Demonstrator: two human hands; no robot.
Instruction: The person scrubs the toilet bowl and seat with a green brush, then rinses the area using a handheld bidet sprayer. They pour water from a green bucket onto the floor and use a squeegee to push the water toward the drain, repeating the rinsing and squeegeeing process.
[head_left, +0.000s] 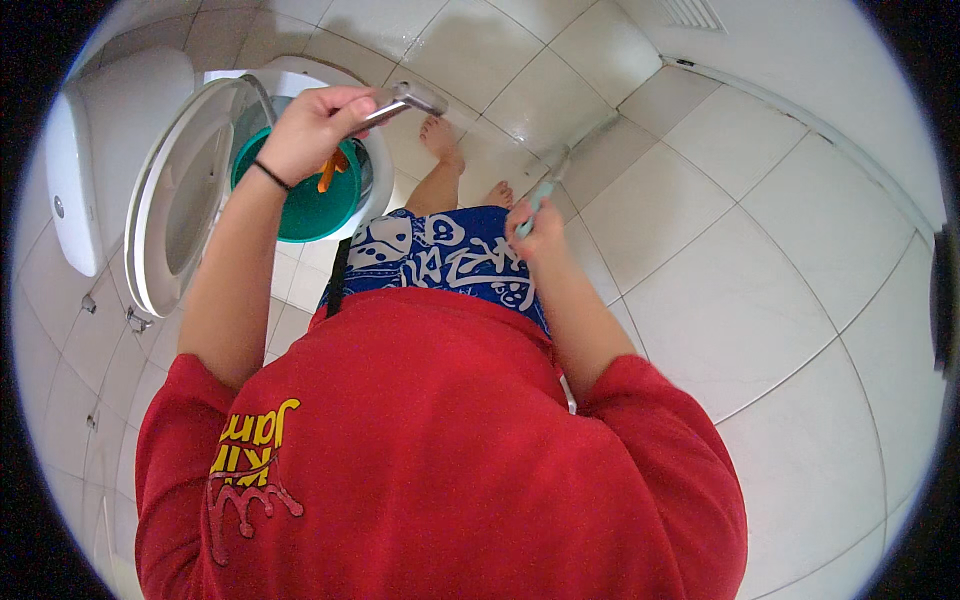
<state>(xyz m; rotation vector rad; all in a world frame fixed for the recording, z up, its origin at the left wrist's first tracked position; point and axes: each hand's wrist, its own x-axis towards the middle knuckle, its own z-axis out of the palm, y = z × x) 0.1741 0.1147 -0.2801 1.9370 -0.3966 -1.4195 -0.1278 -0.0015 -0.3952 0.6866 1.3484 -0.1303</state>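
My left hand (322, 127) grips a chrome bidet sprayer (405, 101) above the toilet bowl. Its head points to the right, and a faint spray of water seems to cross towards the wall tiles. In my right hand (538, 229) is the pale green handle of a brush (538, 202). The brush's far end is blurred, close to the corner where the floor meets the tiled wall. Below my left hand, a teal basin (315, 217) rests at the toilet bowl, partly covered by my wrist. An orange item (330, 171), perhaps a rubber glove, lies inside it.
The toilet's seat and lid (176, 199) stand raised at left, in front of the white cistern (79, 180). My bare feet (441, 139) are on the tiled floor. Wet patches shine on the tiles (480, 52) ahead. Metal valves (139, 321) project from the left wall.
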